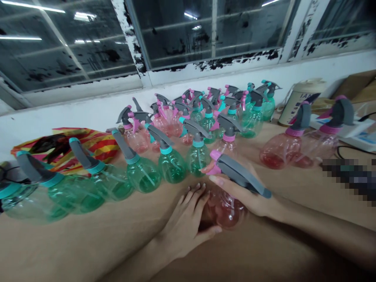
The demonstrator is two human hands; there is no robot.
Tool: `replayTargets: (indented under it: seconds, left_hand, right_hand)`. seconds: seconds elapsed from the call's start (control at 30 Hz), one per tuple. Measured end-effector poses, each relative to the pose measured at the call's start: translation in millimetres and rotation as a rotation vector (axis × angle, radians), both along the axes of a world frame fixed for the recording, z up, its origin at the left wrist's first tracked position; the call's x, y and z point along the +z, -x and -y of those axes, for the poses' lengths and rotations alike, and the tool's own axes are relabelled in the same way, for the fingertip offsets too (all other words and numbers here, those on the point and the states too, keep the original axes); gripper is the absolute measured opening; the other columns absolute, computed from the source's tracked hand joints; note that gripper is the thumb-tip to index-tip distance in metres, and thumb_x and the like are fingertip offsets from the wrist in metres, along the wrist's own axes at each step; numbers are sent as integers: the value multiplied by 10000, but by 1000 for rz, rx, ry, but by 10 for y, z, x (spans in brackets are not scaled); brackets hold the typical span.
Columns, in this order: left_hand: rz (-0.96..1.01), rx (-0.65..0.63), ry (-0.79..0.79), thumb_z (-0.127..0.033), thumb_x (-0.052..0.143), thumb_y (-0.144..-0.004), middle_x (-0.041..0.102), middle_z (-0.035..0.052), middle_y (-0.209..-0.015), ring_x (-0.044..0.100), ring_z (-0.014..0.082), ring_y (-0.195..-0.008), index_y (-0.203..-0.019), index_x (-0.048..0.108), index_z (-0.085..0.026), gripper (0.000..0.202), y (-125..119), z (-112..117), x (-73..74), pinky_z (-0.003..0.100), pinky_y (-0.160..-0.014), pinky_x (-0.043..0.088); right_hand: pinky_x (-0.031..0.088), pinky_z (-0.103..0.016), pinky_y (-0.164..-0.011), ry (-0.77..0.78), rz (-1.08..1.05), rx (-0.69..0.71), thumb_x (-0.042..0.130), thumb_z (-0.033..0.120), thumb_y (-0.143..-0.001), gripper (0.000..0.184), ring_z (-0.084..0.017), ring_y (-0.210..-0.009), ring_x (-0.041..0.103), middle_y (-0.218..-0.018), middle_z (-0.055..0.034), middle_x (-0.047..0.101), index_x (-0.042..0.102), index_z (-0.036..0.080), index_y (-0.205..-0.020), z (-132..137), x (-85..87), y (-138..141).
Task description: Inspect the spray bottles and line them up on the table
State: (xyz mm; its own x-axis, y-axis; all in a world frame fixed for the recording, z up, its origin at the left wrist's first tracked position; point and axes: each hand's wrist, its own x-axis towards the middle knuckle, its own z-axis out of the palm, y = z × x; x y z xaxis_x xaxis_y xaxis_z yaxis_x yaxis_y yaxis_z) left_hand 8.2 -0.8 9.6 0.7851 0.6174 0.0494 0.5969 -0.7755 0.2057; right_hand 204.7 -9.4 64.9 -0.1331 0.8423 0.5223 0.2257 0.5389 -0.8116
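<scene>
Pink translucent plastic spray bottle (227,211) with a grey trigger head (242,175) stands low in the middle of the view, on a brown tabletop (88,243), held between the person's two hands. The left hand (188,221) cups the round body from the left, with its fingers spread up the side and its thumb hooked round the near lower curve. The right hand (237,194) comes in from the right and closes around the neck, just under the trigger head; its fingertips show beside the pink collar. The two hands are close together, with only the bottle between them. The trigger head's nozzle points right and toward the viewer.

Just behind the bottle, a row of green translucent spray bottles with grey triggers and teal collars (141,172) runs off to the left edge. Farther back, a dense cluster of pink and green spray bottles (205,109) stands against a white window ledge (88,109). To the right, well apart from the hands, are two more pink spray bottles with grey heads (276,152). Behind those stands a cream cylindrical container with a lid (299,100). At far left a crumpled red and yellow striped bag (96,143) lies behind the green row. Dark window panes in peeling white frames (132,43) fill the top of the view.
</scene>
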Motion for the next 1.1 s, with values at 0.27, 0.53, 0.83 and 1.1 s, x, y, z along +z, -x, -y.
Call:
replayTargets:
  seconds: [0.27, 0.53, 0.83, 1.1]
  left_hand:
    - [78, -11, 1, -563, 582, -885, 441, 191, -1450, 401, 366, -1333, -1361, 436, -127, 662, -19, -40, -25, 558, -1051, 362]
    - [54, -7, -18, -583, 575, -887, 403, 184, -1483, 360, 346, -1366, -1401, 397, -99, 728, -83, -135, -49, 534, -1087, 332]
    - [72, -41, -51, -604, 503, -920, 386, 180, -1495, 350, 336, -1374, -1439, 350, -114, 729, -32, -162, -124, 540, -1090, 326]
    - [44, -30, -45, -560, 554, -913, 374, 166, -1506, 356, 330, -1374, -1453, 329, -145, 717, -44, -166, -85, 530, -1091, 329]
  right_hand:
    - [546, -346, -707, -8, -10, 13, 611, 320, -861, 116, -188, -760, 672, -857, -20, 691, 646, 236, -932, -41, -4, -19]
    - [529, -364, -812, 14, -9, -47, 626, 325, -855, 78, -199, -867, 664, -894, -7, 687, 646, 256, -886, -114, -19, -186]
    - [478, -310, -645, -6, 36, -44, 578, 350, -888, 153, -149, -651, 565, -706, 25, 587, 588, 233, -789, -84, 8, -211]
    - [361, -271, -510, -32, 34, -86, 568, 320, -885, 258, -111, -541, 415, -619, 53, 446, 456, 228, -671, 38, 8, -190]
